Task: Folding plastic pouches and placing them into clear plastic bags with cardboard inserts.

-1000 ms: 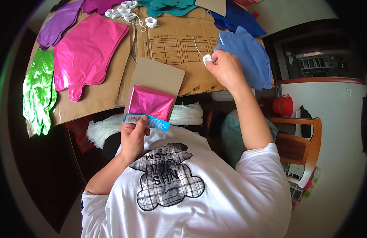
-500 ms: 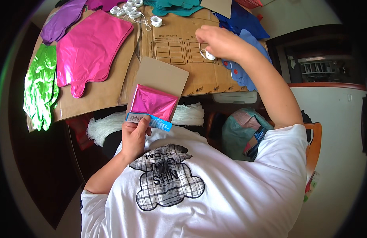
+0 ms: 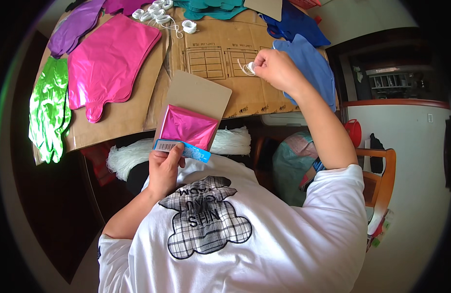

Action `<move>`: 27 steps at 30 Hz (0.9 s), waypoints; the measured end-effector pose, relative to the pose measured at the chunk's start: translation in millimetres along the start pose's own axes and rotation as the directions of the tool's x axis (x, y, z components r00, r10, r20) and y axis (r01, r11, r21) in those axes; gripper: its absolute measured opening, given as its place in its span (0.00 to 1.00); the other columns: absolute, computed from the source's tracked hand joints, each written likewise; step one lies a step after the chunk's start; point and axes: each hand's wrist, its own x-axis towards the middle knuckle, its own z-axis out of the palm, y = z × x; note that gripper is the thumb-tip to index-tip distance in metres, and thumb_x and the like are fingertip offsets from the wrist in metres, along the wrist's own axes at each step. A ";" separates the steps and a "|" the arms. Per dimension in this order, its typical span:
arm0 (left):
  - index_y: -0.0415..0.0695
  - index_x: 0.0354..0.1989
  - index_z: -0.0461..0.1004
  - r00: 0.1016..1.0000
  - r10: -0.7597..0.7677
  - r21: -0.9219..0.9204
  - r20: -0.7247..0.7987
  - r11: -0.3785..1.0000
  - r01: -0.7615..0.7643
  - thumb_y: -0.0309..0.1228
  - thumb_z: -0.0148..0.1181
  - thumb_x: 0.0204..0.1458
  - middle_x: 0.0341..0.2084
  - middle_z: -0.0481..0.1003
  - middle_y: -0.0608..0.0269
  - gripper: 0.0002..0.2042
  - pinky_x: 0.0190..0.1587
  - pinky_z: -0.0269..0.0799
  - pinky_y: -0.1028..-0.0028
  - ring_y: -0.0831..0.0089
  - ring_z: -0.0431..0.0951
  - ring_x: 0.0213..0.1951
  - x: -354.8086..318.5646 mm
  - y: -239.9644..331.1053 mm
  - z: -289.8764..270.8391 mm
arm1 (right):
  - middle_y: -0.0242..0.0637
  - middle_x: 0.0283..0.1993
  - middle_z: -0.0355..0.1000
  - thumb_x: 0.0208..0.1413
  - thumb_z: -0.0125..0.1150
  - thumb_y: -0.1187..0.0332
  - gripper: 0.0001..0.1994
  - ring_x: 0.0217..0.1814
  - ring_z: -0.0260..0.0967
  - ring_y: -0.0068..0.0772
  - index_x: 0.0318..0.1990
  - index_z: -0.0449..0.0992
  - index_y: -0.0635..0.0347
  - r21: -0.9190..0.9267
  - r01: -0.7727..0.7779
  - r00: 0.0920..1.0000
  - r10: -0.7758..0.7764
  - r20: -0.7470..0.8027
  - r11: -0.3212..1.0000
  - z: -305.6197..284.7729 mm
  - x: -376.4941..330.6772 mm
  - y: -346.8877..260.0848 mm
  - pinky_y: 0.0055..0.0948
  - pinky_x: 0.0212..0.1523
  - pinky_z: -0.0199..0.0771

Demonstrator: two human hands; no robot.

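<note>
Our left hand (image 3: 164, 168) pinches the folded pink foil balloon (image 3: 188, 128) against its cardboard backing near us; our right hand (image 3: 276, 69) pinches a small white ribbon roll (image 3: 251, 67) above the bench (image 3: 137, 115). Next, we judge, ribbon meets balloon.

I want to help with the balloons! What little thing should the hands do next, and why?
Probably bring the right hand with its white ribbon roll down to the packet. The left hand holds that folded pink foil packet on its card near the chest, and the ribbon is up over the cardboard, well apart from it.
</note>
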 end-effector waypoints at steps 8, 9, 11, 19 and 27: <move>0.40 0.28 0.75 1.000 0.009 -0.014 -0.018 1.000 -0.009 0.31 0.56 0.56 0.19 0.72 0.68 0.08 0.23 0.62 0.80 0.81 0.68 0.20 0.3 -3.1 0.7 | 0.40 0.36 0.69 0.47 0.56 0.77 0.07 0.36 0.70 0.39 0.36 0.74 0.62 -0.054 0.485 0.872 -0.479 0.097 0.873 -3.0 0.8 -11.0 0.34 0.37 0.70; 0.41 0.28 0.74 1.000 0.008 -0.012 -0.024 1.000 -0.008 0.32 0.57 0.56 0.19 0.72 0.68 0.08 0.23 0.62 0.79 0.81 0.67 0.19 0.3 -3.1 0.8 | 0.40 0.37 0.69 0.47 0.56 0.76 0.08 0.36 0.70 0.39 0.37 0.74 0.62 -0.043 0.515 0.854 -0.509 0.103 0.856 -4.6 -0.5 -12.9 0.34 0.37 0.70; 0.39 0.28 0.75 1.000 0.002 -0.003 -0.023 1.000 -0.002 0.30 0.56 0.56 0.19 0.72 0.68 0.09 0.24 0.62 0.80 0.81 0.68 0.20 -0.5 -2.8 -0.4 | 0.40 0.38 0.69 0.47 0.57 0.76 0.11 0.37 0.69 0.40 0.40 0.74 0.62 -0.026 0.520 0.851 -0.515 0.101 0.854 -8.5 -4.5 -15.8 0.35 0.38 0.70; 0.39 0.28 0.75 1.000 -0.004 -0.013 -0.016 1.000 0.004 0.30 0.56 0.57 0.19 0.73 0.69 0.09 0.24 0.62 0.80 0.82 0.68 0.20 -3.5 -6.1 -1.9 | 0.38 0.37 0.68 0.42 0.62 0.72 0.12 0.41 0.69 0.41 0.37 0.74 0.60 -0.206 0.562 0.821 -0.570 0.025 0.801 -15.9 -35.0 -18.2 0.36 0.44 0.70; 0.41 0.27 0.75 1.000 0.003 -0.002 -0.027 1.000 -0.003 0.31 0.57 0.55 0.18 0.72 0.69 0.08 0.23 0.60 0.79 0.81 0.66 0.19 -5.4 -7.5 2.1 | 0.33 0.31 0.67 0.41 0.62 0.72 0.06 0.37 0.68 0.36 0.28 0.72 0.59 -0.323 0.644 0.731 -0.683 -0.011 0.694 10.3 -22.8 -6.0 0.34 0.37 0.70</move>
